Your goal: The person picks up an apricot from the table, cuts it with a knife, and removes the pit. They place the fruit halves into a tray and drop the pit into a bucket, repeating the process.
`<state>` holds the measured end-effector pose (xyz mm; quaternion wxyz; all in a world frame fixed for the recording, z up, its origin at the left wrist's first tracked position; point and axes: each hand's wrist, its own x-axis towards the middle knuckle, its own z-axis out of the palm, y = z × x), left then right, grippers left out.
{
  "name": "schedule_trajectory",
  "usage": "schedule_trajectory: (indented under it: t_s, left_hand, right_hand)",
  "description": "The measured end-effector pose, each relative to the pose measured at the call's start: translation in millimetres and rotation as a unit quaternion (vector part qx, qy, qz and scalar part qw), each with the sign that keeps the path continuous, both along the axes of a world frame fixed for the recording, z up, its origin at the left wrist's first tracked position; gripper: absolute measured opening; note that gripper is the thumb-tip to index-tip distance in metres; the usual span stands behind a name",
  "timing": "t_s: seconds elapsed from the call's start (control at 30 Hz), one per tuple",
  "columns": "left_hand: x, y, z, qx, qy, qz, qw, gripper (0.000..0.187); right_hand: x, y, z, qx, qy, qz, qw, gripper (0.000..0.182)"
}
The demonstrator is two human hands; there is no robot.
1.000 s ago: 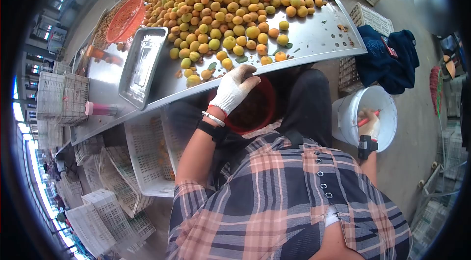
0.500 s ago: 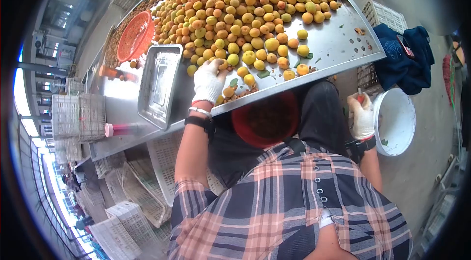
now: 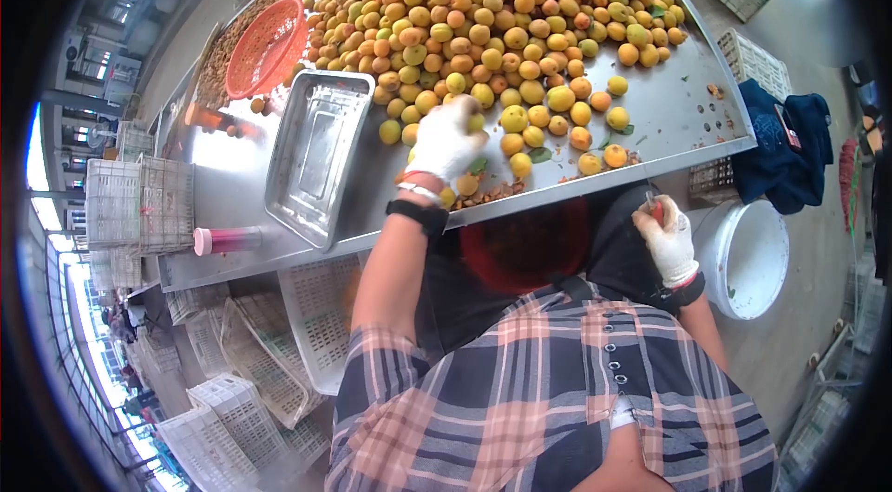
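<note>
Nearest to us sits a red bowl [image 3: 520, 246] in the lap, tucked just under the near edge of the steel table [image 3: 688, 120], with a white bucket [image 3: 748, 255] on the floor to the right. Our right hand [image 3: 667, 236], gloved, is closed around a small red-handled tool [image 3: 656, 209] and hangs beside the bowl, between it and the bucket.

Further out, our left hand [image 3: 446, 144], also gloved, is cupped palm-down over the near fringe of the apricots [image 3: 502, 18]; the fingers curl around a fruit or two, though we cannot tell whether anything is truly gripped. A little heap of pits [image 3: 488, 193] lies at the table edge just by that wrist. To the left rests an empty metal tray [image 3: 319, 157], and past it a pink-capped bottle [image 3: 228, 238] lying on its side.

Farther away the fruit pile spreads across the table, with an orange basket [image 3: 265, 46] tilted at its far left.

We judge the step in hand to be fetching a fresh fruit. The next move calls for a sure grip on one apricot, then bringing it near, over the bowl, to meet the tool in the right hand.
</note>
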<state>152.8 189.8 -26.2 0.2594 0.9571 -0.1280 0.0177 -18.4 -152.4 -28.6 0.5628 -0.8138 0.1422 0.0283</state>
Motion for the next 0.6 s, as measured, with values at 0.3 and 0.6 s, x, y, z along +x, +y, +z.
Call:
schedule_trajectory:
  t_s: [0.3,0.6]
  left_hand:
    - [-36.4,133.8,-27.4,-0.495,0.189,0.266,0.805,0.021]
    - [-33.3,83.3,-20.9,0.163,0.076,0.062,0.982,0.050]
  right_hand:
    - [4.1,8.7,-12.8,-0.169,-0.048,0.023,0.984,0.020]
    - [5.9,20.5,-8.9,-0.278,-0.112,0.019,0.954,0.020]
